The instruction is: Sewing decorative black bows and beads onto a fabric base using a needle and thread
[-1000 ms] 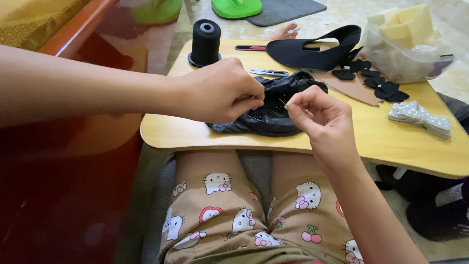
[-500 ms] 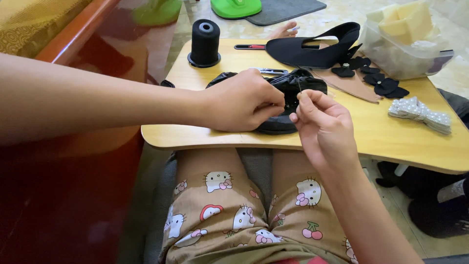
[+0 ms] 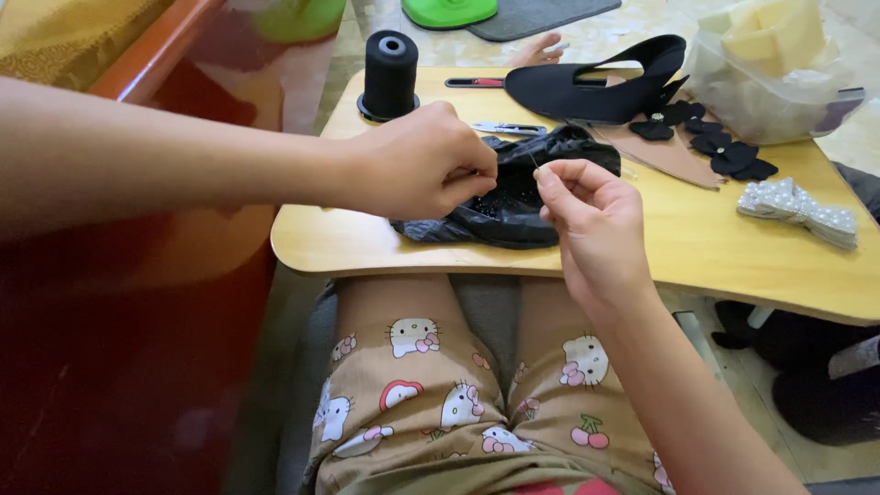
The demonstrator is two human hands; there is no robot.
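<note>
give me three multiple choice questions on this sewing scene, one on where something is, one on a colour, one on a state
1. Where does the tall black thread spool stand?
A. on the far left part of the light wooden lap table
B. on the floor
C. on the person's lap

2. What colour is the beaded bow near the table's right edge?
A. red
B. silver-white
C. green

3. How is the right hand posed?
A. flat and open on the table
B. fingertips pinched together on a thin needle
C. wrapped around the spool

Answers:
1. A, the spool stands on the tabletop beyond the left hand.
2. B, the bow looks pale and pearly.
3. B, thumb and forefinger meet beside the crumpled black plastic bag, with a thin needle tip just showing.
</note>
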